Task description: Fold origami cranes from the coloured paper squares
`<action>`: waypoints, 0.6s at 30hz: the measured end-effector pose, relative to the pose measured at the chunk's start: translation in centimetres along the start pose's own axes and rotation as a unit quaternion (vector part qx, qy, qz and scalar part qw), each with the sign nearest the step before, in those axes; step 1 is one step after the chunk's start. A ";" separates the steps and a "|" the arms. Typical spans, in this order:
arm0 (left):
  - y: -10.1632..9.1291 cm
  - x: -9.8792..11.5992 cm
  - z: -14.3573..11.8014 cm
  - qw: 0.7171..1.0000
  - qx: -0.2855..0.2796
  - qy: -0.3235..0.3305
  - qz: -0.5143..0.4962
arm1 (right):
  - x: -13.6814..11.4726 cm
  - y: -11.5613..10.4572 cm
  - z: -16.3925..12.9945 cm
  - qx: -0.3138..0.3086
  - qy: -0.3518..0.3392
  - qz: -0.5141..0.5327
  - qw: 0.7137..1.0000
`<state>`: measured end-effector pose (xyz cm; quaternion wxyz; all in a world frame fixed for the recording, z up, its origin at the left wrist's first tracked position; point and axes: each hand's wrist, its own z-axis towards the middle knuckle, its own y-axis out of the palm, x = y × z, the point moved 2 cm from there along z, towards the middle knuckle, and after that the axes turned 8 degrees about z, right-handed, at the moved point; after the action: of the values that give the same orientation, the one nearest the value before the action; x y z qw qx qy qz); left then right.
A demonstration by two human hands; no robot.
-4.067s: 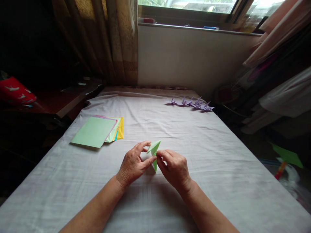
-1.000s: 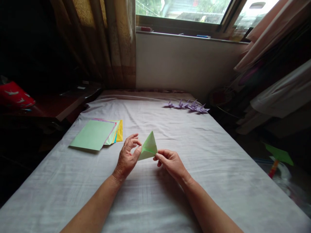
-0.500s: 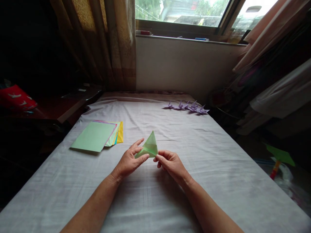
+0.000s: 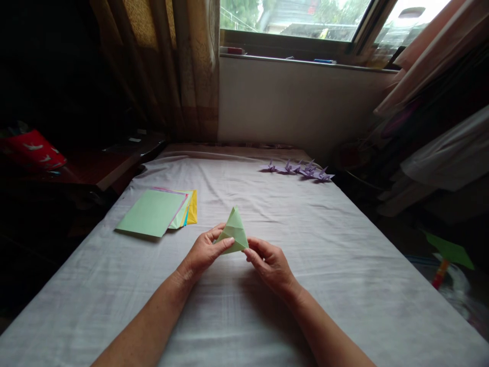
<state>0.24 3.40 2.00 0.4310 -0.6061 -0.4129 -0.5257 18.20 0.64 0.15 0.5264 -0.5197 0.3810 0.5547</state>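
Observation:
Between my hands is a light green sheet of origami paper point(image 4: 236, 230), folded into a triangular shape with its point away from me. My left hand point(image 4: 206, 250) grips its left side, thumb lying across the front and fingers behind. At the lower right corner, my right hand point(image 4: 270, 258) pinches the paper between thumb and fingertips. The paper is held up over the white cloth point(image 4: 225, 316). What the fingers do behind the paper is hidden.
To the left lies a stack of coloured paper squares point(image 4: 153, 211), pale green on top. Several purple paper cranes point(image 4: 305, 169) stand at the far right of the cloth. A red patterned container point(image 4: 32, 150) is on the dark side table. Hanging clothes point(image 4: 446, 153) border the right side.
The folded paper has tilted so its front faces me more flatly, and its flap looks closed down. My left fingers have drawn in around it. The whole view has shifted slightly.

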 end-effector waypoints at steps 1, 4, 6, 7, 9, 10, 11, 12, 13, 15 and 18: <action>0.0 -0.1 0.0 1.000 0.013 0.002 0.006 | 0.0 0.0 -0.1 0.004 -0.021 -0.042 0.999; 0.3 0.1 -0.1 0.999 0.007 0.031 0.041 | -0.1 -0.2 -0.3 0.015 -0.050 -0.145 0.988; 0.5 0.2 -0.2 0.996 -0.012 0.055 0.065 | -0.1 -0.4 -0.3 0.007 -0.052 -0.193 0.980; 0.5 0.2 -0.2 0.995 -0.019 0.064 0.077 | -0.2 -0.4 -0.3 -0.004 -0.051 -0.215 0.975; 0.5 0.2 -0.3 0.991 -0.019 0.080 0.103 | -0.3 -0.4 -0.3 -0.034 -0.052 -0.251 0.966; 0.5 0.1 -0.3 0.989 -0.013 0.087 0.119 | -0.4 -0.4 -0.3 -0.046 -0.055 -0.266 0.961; 0.4 0.0 -0.3 0.986 -0.005 0.094 0.137 | -0.5 -0.4 -0.3 -0.055 -0.059 -0.277 0.957; 0.3 -0.1 -0.3 0.983 0.003 0.101 0.156 | -0.6 -0.4 -0.3 -0.061 -0.063 -0.286 0.954; 0.3 -0.1 -0.4 0.979 0.013 0.107 0.174 | -0.6 -0.3 -0.3 -0.064 -0.066 -0.292 0.952; 0.2 -0.1 -0.4 0.973 0.024 0.113 0.198 | -0.5 -0.4 -0.4 -0.063 -0.067 -0.294 0.951; 0.2 0.1 -0.6 0.976 0.005 0.103 0.192 | 0.0 -0.6 -0.4 -0.050 -0.060 -0.277 0.958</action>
<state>0.26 2.79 2.17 0.5673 -0.6145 -0.2444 -0.4908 18.90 0.40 0.17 0.6548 -0.5959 0.1621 0.4358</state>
